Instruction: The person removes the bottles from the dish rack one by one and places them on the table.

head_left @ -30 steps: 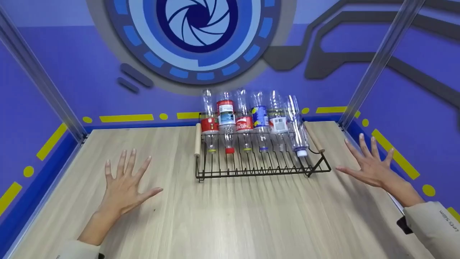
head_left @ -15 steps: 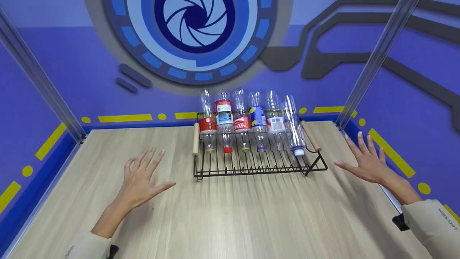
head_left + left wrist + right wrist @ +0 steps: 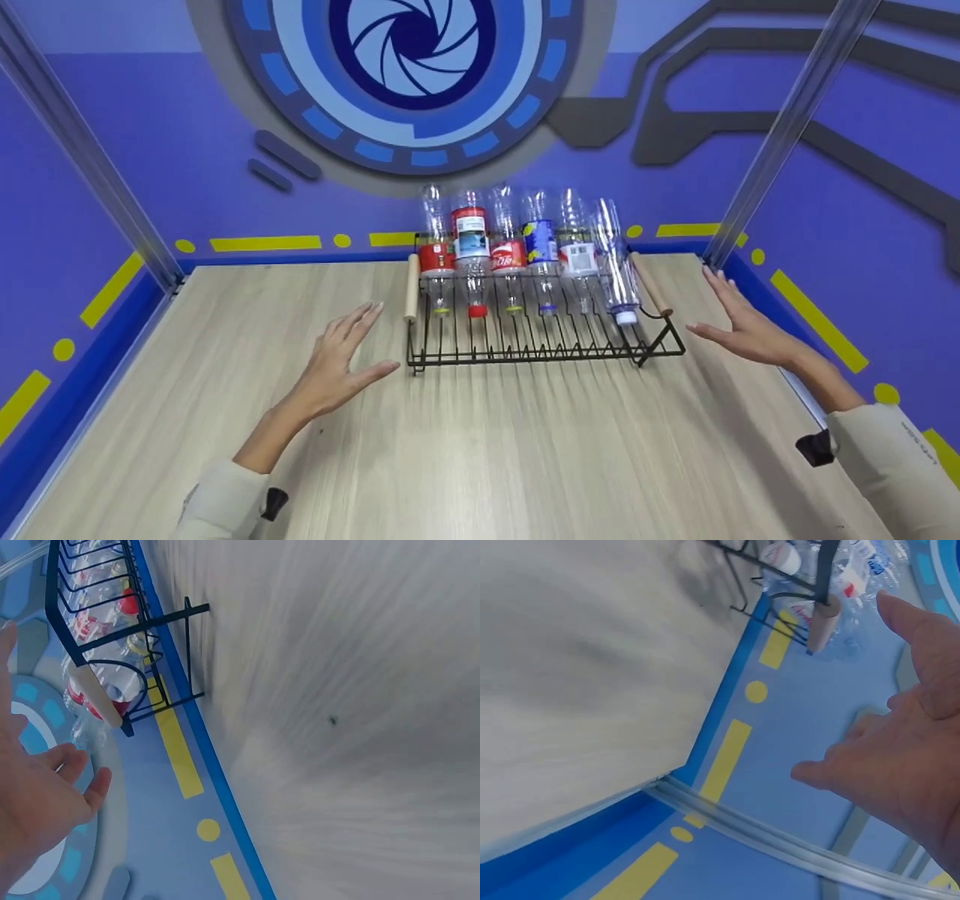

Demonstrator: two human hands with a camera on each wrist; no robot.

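Note:
A black wire rack [image 3: 525, 360] with wooden handles stands at the back of the table, a row of several clear plastic bottles lying in it, necks toward me. At its left end is a bottle with a red label [image 3: 436, 259]; at its right end, a bottle with a white cap [image 3: 626, 318]. My left hand [image 3: 337, 375] hovers just left of the rack, thumb apart from the fingers, near the left wooden handle [image 3: 412, 289]. My right hand [image 3: 754, 330] is off the rack's right end, fingers extended toward the right wooden handle [image 3: 651, 285]. Both hands hold nothing.
The wooden table [image 3: 480, 450] is bounded by a blue printed back wall [image 3: 360, 210] and side walls. Metal posts [image 3: 795, 127] rise at the back corners. The rack sits close against the back wall.
My left hand has moved right and slightly forward, coming close to the rack's left end. My right hand has shifted a little left and turned. The rack and bottles stay in place.

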